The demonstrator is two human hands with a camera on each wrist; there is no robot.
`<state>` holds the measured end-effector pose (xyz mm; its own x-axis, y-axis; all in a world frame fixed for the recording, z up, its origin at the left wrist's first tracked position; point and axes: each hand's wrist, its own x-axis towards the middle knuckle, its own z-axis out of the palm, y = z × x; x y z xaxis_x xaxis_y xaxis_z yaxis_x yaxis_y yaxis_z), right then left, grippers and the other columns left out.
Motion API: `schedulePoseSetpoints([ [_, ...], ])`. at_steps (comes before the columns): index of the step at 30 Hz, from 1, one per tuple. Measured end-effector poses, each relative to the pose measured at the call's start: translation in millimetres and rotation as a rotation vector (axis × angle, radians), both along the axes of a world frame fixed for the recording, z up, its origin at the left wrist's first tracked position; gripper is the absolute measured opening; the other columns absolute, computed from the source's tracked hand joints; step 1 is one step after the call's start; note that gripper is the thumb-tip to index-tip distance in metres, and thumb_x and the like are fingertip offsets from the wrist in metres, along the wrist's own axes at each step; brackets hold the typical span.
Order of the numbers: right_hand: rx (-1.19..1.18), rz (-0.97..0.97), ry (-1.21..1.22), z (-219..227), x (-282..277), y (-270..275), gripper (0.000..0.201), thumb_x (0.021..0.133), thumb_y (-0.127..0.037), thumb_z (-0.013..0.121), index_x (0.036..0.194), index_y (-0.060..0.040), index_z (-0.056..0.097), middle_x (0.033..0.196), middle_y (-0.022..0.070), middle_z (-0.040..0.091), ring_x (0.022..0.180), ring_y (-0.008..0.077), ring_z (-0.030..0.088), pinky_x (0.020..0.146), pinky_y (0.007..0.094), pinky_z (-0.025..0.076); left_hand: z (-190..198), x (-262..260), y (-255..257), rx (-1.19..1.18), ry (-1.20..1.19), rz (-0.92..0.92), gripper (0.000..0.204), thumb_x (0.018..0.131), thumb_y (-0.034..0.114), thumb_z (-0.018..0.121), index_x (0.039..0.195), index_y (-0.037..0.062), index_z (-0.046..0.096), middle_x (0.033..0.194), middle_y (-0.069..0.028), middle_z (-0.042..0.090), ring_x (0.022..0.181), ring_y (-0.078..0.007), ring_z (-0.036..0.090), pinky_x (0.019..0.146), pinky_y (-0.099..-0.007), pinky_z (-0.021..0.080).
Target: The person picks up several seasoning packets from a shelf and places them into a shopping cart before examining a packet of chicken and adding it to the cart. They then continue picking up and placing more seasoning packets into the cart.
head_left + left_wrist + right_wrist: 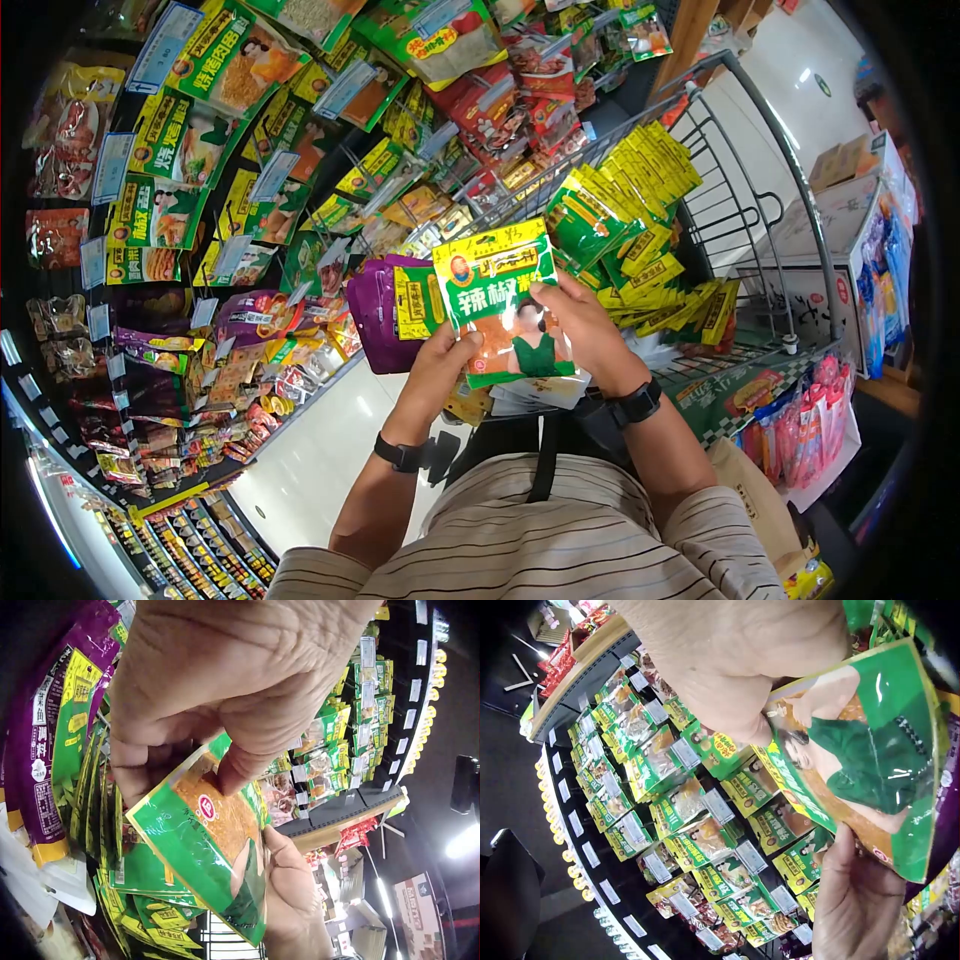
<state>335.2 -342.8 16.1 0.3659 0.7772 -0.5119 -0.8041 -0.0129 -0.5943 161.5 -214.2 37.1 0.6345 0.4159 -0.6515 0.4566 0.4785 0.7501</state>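
In the head view a green and yellow seasoning packet (497, 330), filled with orange-red flakes, is held upright before the body. My left hand (437, 372) pinches its lower left side, thumb on the front. On the opposite edge my right hand (592, 335) grips it, thumb across the front near the printed figure. The left wrist view shows the packet (217, 817) tilted, with the left thumb pressed on its clear window. Just behind it to the left are purple pouches (385, 330) and another green-yellow packet (418, 303).
A metal shopping cart (745, 190) stands ahead, with many yellow-green packets (625, 205) piled in it. Shelves of hanging packets (215, 140) with price tags (165, 45) line the left. At right are a white box (800, 235) and a bag of pink items (815, 425).
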Motion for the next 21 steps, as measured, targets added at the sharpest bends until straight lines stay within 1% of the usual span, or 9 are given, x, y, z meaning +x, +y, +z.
schedulePoseSetpoints([
  [1, 0.005, 0.001, -0.002, 0, 0, 0, 0.032, 0.097, -0.019, 0.058, 0.126, -0.0063, 0.059, 0.105, 0.0016, 0.065, 0.089, 0.0069, 0.060, 0.073, 0.0250, 0.051, 1, 1, 0, -0.006, 0.001, 0.003, 0.036, 0.098, 0.020, 0.058, 0.132, 0.0081, 0.055, 0.117, -0.0006, 0.064, 0.098, -0.0081, 0.061, 0.084, -0.0268, 0.050],
  [4, 0.025, 0.039, -0.030, -6, 3, 2, 0.031, 0.097, -0.018, 0.057, 0.125, -0.0056, 0.059, 0.107, 0.0027, 0.065, 0.089, 0.0078, 0.061, 0.072, 0.0256, 0.052, 3, 2, 1, -0.016, -0.008, 0.009, 0.036, 0.098, 0.020, 0.058, 0.132, 0.0080, 0.055, 0.117, -0.0005, 0.064, 0.099, -0.0080, 0.061, 0.084, -0.0264, 0.050],
  [8, 0.031, 0.026, -0.017, 2, 3, 6, 0.031, 0.097, -0.019, 0.057, 0.125, -0.0048, 0.058, 0.107, 0.0033, 0.066, 0.088, 0.0087, 0.062, 0.073, 0.0252, 0.052, 3, 0, 2, -0.007, -0.024, 0.028, 0.037, 0.098, 0.022, 0.058, 0.132, 0.0078, 0.055, 0.118, -0.0003, 0.063, 0.100, -0.0080, 0.061, 0.084, -0.0258, 0.050],
  [11, 0.037, 0.042, -0.014, -6, 3, 9, 0.032, 0.098, -0.021, 0.057, 0.125, -0.0045, 0.058, 0.107, 0.0035, 0.066, 0.090, 0.0092, 0.063, 0.075, 0.0250, 0.051, 7, 0, 2, -0.005, -0.020, 0.070, 0.031, 0.098, 0.019, 0.058, 0.126, 0.0054, 0.056, 0.114, -0.0008, 0.063, 0.098, -0.0074, 0.061, 0.085, -0.0254, 0.050],
  [14, 0.018, 0.063, -0.009, -4, 3, 13, 0.032, 0.098, -0.023, 0.057, 0.124, -0.0039, 0.059, 0.107, 0.0035, 0.066, 0.091, 0.0097, 0.063, 0.076, 0.0253, 0.051, 10, -2, 2, 0.020, 0.005, 0.089, 0.030, 0.098, 0.022, 0.059, 0.124, 0.0071, 0.058, 0.108, 0.0012, 0.063, 0.090, -0.0050, 0.058, 0.077, -0.0229, 0.048],
  [17, -0.010, 0.086, -0.001, 16, 3, 16, 0.034, 0.098, -0.027, 0.058, 0.122, -0.0035, 0.059, 0.107, 0.0033, 0.067, 0.091, 0.0099, 0.063, 0.075, 0.0254, 0.051, 0, -12, 7, 0.083, 0.054, 0.056, 0.029, 0.097, 0.025, 0.060, 0.121, 0.0088, 0.060, 0.100, 0.0038, 0.061, 0.082, -0.0029, 0.052, 0.069, -0.0196, 0.042],
  [19, -0.049, 0.090, -0.010, 22, 2, 18, 0.035, 0.098, -0.030, 0.058, 0.121, -0.0034, 0.060, 0.105, 0.0031, 0.067, 0.090, 0.0100, 0.064, 0.075, 0.0251, 0.051, -5, -18, 10, 0.097, 0.065, 0.053, 0.029, 0.097, 0.026, 0.060, 0.120, 0.0092, 0.061, 0.096, 0.0054, 0.059, 0.078, -0.0025, 0.049, 0.066, -0.0191, 0.039],
  [20, -0.016, 0.085, 0.004, 16, 1, 20, 0.036, 0.098, -0.032, 0.058, 0.121, -0.0038, 0.060, 0.104, 0.0028, 0.067, 0.089, 0.0101, 0.064, 0.075, 0.0246, 0.050, -7, -19, 11, 0.104, 0.070, 0.045, 0.028, 0.096, 0.027, 0.061, 0.119, 0.0094, 0.061, 0.094, 0.0062, 0.059, 0.077, -0.0023, 0.047, 0.065, -0.0188, 0.037],
  [21, 0.018, 0.074, 0.019, 5, -2, 21, 0.037, 0.098, -0.034, 0.058, 0.121, -0.0043, 0.060, 0.104, 0.0026, 0.067, 0.089, 0.0102, 0.064, 0.075, 0.0241, 0.050, -7, -19, 10, 0.101, 0.064, 0.059, 0.028, 0.097, 0.026, 0.060, 0.119, 0.0094, 0.061, 0.095, 0.0064, 0.059, 0.077, -0.0025, 0.047, 0.066, -0.0192, 0.037],
])
